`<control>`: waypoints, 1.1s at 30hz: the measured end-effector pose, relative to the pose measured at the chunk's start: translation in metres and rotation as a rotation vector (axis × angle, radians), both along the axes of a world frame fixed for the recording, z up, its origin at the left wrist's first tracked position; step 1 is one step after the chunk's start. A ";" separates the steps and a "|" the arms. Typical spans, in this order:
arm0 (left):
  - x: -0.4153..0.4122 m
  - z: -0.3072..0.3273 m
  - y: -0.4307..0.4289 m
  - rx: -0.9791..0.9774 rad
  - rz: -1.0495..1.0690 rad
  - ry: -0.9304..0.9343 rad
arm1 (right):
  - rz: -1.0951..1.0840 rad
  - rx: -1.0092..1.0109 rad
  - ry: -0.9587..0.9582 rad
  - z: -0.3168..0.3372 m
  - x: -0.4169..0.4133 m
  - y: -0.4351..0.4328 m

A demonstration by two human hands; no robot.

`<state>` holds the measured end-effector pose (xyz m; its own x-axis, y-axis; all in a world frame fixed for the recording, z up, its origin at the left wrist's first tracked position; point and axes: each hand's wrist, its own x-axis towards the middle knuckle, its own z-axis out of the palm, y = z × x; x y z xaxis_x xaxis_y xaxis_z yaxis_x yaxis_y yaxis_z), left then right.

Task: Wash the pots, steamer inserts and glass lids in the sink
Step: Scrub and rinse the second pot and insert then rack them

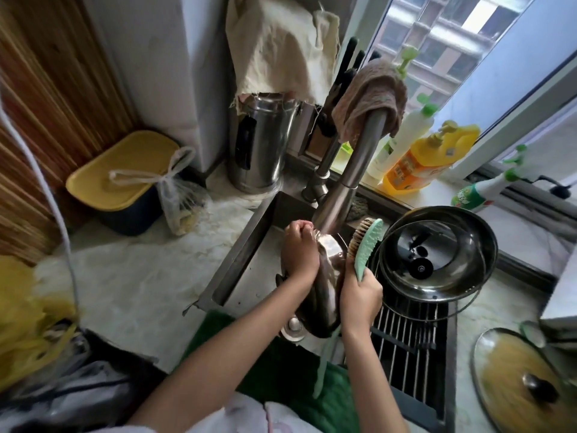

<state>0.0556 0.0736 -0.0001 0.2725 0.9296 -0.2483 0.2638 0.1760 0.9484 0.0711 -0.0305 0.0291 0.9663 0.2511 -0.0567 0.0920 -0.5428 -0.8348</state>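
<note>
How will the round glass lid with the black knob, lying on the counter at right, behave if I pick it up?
The glass lid is probably rigid and breakable, being glass. It may be slippery beside the wet sink. Its black knob faces up, likely the safest grip.

Daylight enters through window [443, 42] upper right; glare on steel bowl [437, 254]. Left side dimmer. Strong wide-angle bending at edges; lower-left corner blurred, overall soft focus.
</note>
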 end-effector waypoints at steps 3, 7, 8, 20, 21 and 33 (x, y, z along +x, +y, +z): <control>-0.003 0.000 -0.041 0.196 -0.148 0.028 | 0.026 -0.027 0.004 -0.001 0.005 0.007; -0.006 -0.010 -0.017 0.133 -0.079 -0.016 | 0.042 -0.017 0.020 -0.009 -0.002 0.003; -0.006 -0.006 -0.003 0.039 -0.008 -0.025 | 0.051 -0.017 0.013 -0.009 -0.004 0.001; 0.003 -0.013 0.011 -0.059 -0.080 0.093 | -0.017 0.008 0.087 -0.017 -0.007 -0.006; 0.002 -0.018 0.017 -0.110 -0.129 0.099 | -0.051 0.015 0.135 -0.019 -0.005 -0.010; -0.028 -0.062 0.011 -0.099 -0.421 0.013 | -0.529 0.564 0.738 -0.021 0.054 -0.053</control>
